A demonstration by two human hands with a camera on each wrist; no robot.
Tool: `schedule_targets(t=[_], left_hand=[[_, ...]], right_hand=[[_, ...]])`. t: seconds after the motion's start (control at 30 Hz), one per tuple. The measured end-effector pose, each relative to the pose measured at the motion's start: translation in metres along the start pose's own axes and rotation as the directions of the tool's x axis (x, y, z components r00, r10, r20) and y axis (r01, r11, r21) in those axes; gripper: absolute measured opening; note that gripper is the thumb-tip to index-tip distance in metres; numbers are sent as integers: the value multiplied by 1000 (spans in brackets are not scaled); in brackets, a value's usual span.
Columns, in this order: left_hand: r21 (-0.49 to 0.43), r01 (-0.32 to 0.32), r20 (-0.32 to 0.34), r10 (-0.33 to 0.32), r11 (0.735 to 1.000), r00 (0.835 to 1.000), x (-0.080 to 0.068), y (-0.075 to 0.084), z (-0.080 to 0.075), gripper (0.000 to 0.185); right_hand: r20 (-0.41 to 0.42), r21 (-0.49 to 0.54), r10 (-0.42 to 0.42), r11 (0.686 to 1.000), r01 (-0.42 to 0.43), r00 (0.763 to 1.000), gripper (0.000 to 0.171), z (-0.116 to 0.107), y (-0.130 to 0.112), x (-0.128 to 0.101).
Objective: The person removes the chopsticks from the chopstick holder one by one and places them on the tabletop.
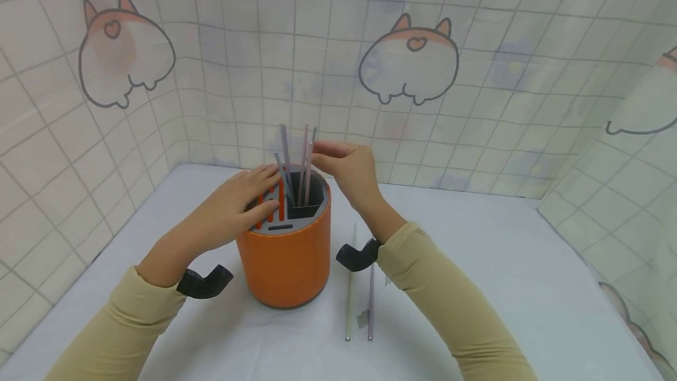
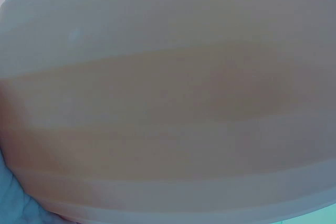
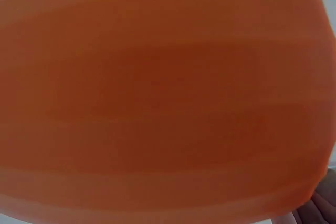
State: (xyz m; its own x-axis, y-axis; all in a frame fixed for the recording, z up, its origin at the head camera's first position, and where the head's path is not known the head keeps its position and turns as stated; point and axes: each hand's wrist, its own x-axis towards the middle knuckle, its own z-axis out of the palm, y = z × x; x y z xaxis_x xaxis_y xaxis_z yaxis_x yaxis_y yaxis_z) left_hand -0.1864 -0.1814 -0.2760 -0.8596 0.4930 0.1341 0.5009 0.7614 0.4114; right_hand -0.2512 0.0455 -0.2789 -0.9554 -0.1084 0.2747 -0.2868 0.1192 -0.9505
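Note:
An orange round utensil holder [image 1: 285,266] with a grey slotted top stands left of the middle in the head view. Flat on the left side of that top rests my left hand [image 1: 230,204], its fingers spread over the slots. My right hand [image 1: 351,172] is at the holder's right rim and pinches a pink chopstick [image 1: 309,178] that stands in the dark open compartment. Several other pastel chopsticks [image 1: 286,140] lean in the same compartment. The holder's wall fills the left wrist view and the right wrist view [image 3: 168,98], hiding most of both hands there.
Two more chopsticks lie on the white table right of the holder, one pale green [image 1: 349,304] and one light purple [image 1: 371,310], partly under the right forearm. A checked curtain [image 1: 317,46] with dog drawings hangs behind and along both sides.

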Motion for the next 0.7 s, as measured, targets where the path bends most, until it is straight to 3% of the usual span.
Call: schedule_targets(t=[0.33,0.57,0.7], left_hand=[[4,-4,-3,4,1000,1000,1,0,0,61],[10,2,-5,-2,1000,1000,1,0,1,61],[8,2,-2,-2,1000,1000,0,1,0,61]], right_hand=[[-58,47,-23,999,26,998,25,6,-8,-4],[-108,120,-121,984,134,987,24,-11,-32,-7],[-182,180,-212,953,245,960,24,-25,-51,-9]])
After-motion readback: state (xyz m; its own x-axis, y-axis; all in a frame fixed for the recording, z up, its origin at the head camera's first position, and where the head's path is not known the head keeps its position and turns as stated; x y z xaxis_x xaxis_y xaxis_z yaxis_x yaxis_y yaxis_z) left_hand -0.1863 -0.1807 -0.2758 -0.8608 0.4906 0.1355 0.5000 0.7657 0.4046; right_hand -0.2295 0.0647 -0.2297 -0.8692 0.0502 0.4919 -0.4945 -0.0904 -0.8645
